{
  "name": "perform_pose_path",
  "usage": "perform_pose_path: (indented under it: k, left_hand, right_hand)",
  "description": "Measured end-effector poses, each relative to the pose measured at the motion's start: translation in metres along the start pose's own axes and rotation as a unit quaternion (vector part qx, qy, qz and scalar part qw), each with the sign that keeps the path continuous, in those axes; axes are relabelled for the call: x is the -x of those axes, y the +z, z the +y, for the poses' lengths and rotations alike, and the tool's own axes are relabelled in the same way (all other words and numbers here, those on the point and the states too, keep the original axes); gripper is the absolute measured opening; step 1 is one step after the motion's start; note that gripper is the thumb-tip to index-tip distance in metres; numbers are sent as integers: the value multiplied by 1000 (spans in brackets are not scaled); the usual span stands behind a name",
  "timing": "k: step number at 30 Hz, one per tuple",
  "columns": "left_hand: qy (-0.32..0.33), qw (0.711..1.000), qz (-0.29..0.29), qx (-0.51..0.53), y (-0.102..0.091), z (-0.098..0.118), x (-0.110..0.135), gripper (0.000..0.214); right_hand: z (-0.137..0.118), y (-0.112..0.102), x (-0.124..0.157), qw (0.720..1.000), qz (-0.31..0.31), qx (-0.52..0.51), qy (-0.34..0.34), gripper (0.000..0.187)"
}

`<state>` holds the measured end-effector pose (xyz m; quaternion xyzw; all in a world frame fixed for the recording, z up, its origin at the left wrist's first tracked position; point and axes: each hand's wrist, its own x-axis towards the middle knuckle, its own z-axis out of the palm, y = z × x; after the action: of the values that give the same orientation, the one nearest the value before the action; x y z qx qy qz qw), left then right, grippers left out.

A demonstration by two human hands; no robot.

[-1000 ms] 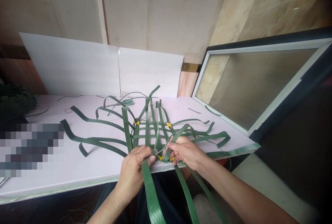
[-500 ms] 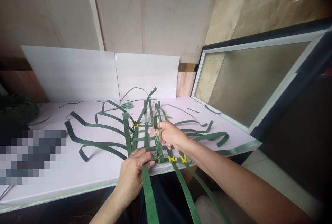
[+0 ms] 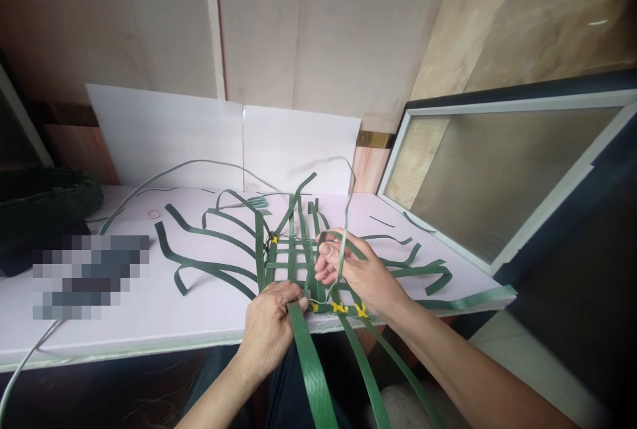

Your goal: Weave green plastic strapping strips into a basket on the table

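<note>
The woven green lattice [image 3: 292, 253] lies at the table's [image 3: 199, 326] near edge, probably light, springy and slick, best pinched at crossings; the left hand's [image 3: 271, 316] grip is closed there. The right hand's [image 3: 363, 276] half-curls beside a thin strand [image 3: 342, 253]; its hold I cannot tell.

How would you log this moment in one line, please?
left hand: on woven grid's near edge, at green strap | right hand: above grid, thin cord crossing in front | yellow ties: near edge
</note>
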<state>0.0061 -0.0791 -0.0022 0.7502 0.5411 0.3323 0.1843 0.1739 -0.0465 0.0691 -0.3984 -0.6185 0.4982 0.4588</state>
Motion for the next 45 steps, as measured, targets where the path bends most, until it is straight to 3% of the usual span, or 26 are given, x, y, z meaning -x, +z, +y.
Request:
perform_pose_path:
  k: [7, 11, 15, 19, 24, 30, 39, 42, 45]
  left_hand:
    - [-58, 998, 3, -25, -2, 10, -3, 26]
    - [-35, 998, -16, -57, -4, 12, -7, 28]
    - [-15, 999, -14, -40, -4, 10, -9, 13]
    - [6, 999, -21, -34, -5, 8, -8, 16]
    - [29, 998, -47, -32, -9, 6, -6, 13]
    - [23, 998, -54, -34, -11, 6, -5, 17]
    - [33, 996, -35, -71, -2, 1, -7, 43]
    - [27, 996, -34, -84, -2, 4, -8, 41]
    - [25, 996, -36, -80, -4, 6, -9, 38]
  right_hand:
    - [5, -1, 26, 993, -14, 44, -104, 49]
    - [7, 1, 23, 990, -49, 75, -109, 33]
    - [7, 5, 18, 986, -89, 62, -126, 37]
    - [8, 12, 8, 980, -114, 71, -147, 28]
    - [10, 20, -10, 986, -78, 85, -123, 31]
    - [19, 16, -17, 992, 22, 76, -99, 34]
    - [17, 26, -15, 980, -26, 141, -136, 15]
    - [17, 18, -6, 956, -11, 269, -118, 10]
    - [22, 8, 15, 876, -32, 468, -108, 60]
